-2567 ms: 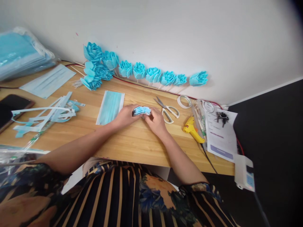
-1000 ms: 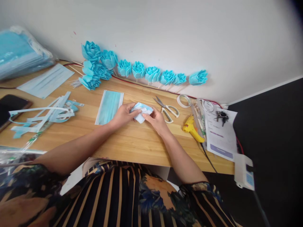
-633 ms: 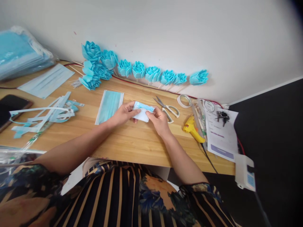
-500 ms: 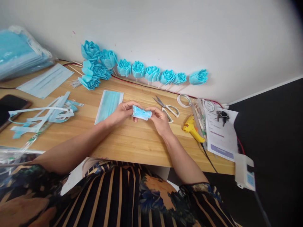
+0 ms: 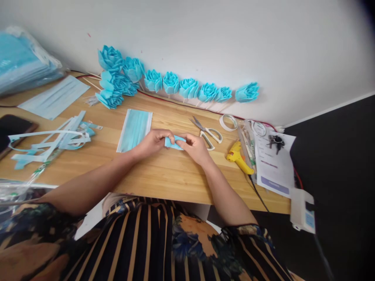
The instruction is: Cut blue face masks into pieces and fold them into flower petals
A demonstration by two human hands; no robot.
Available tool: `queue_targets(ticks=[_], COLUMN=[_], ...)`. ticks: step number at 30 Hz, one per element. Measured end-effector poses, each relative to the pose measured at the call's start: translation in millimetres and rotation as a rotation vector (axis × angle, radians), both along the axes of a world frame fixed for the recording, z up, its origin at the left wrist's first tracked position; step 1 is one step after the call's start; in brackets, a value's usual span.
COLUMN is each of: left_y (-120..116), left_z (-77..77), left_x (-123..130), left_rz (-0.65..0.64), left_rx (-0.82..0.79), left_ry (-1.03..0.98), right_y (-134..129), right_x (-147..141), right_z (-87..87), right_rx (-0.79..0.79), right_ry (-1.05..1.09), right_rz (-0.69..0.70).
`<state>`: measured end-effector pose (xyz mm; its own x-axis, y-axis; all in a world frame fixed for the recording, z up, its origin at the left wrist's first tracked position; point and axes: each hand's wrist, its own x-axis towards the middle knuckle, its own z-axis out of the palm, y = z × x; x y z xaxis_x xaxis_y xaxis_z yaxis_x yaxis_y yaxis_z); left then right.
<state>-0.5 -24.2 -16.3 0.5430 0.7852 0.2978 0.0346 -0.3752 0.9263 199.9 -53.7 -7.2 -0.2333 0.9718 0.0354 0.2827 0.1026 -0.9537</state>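
A small folded piece of blue mask fabric [image 5: 176,145] is pinched between both hands, above the wooden table. My left hand [image 5: 152,143] grips its left end, thumb and fingers pressed together. At the right end my right hand [image 5: 195,147] holds it with the thumb lying on top. Part of the piece is hidden behind the fingers. A flat blue face mask [image 5: 134,130] without visible ear loops lies just beyond my left wrist. Scissors [image 5: 205,128] with white handles lie, blades partly spread, behind my right hand.
Several blue fabric flowers [image 5: 189,88] on sticks lean along the wall. A yellow glue gun [image 5: 238,158], a tape roll [image 5: 228,122], keys [image 5: 276,142] and a paper sheet [image 5: 274,168] lie right. Cut strips [image 5: 55,140], a phone [image 5: 14,130] and bagged masks [image 5: 26,60] occupy the left.
The fabric piece has turned from a crumpled, pale-marked face to a smoother blue one. My fingers have closed in over it, with the right thumb now across its front.
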Motion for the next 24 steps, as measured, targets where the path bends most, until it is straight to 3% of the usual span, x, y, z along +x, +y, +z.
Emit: queue_targets(ticks=[7,11,15,20,24], left_y=[0.2,2.8,3.9,-2.7,-10.0], left_z=[10.1,4.7,0.3,4.2,9.0], left_x=[-2.5,1.3,3.2,3.3,4.4], left_rz=[0.122,0.097,0.110,0.166,0.226], left_rx=[-0.106,-0.179,-0.216,-0.017,0.136], left_ry=[0.007,0.037,0.059,0.160,0.276], right_y=[-3.2,-5.7,-4.5,-3.7,-6.7], right_x=[-4.7,-7.7,-7.3,-5.8,-5.4], right_z=[6.0,9.2,5.5,1.4,4.5], right_rx=[0.167,0.230,0.188,0.122,0.184], right_ry=[-0.180,-0.232,-0.199,-0.220,-0.234], right_rz=[-0.157,-0.170,-0.110,0.023,0.055])
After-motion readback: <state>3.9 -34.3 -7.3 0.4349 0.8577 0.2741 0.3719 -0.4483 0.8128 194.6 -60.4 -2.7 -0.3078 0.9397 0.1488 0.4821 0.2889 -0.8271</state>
